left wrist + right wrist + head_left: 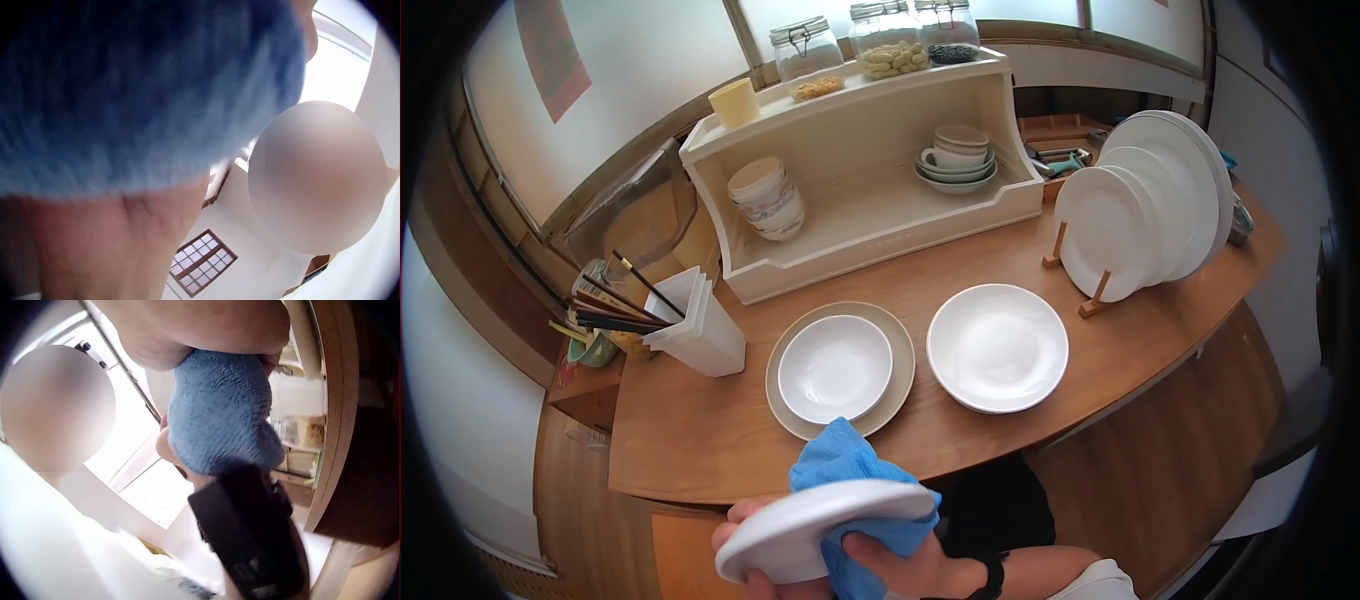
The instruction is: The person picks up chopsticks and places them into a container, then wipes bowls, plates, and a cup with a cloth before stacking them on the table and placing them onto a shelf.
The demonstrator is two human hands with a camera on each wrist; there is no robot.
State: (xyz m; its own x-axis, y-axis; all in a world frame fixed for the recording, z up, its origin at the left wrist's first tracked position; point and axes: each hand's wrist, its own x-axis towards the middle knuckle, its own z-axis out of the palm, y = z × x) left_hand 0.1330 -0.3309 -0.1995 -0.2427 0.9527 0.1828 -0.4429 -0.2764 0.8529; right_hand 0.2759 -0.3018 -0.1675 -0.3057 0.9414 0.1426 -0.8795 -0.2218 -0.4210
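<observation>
White plate (820, 525) gripped by left hand (745, 560); right hand (915, 570) grips blue cloth (850, 480) against it.

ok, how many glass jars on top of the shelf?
3, in a row along the shelf top: left jar, middle jar, right jar. Any further right would be out of frame.

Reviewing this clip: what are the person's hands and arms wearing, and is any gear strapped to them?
Both hands are bare, no gloves. The right hand has a black band around its wrist, and the right wrist view shows a bulky black strapped device there. A pale sleeve edge shows further up that arm. The left hand shows no visible wear.
</observation>
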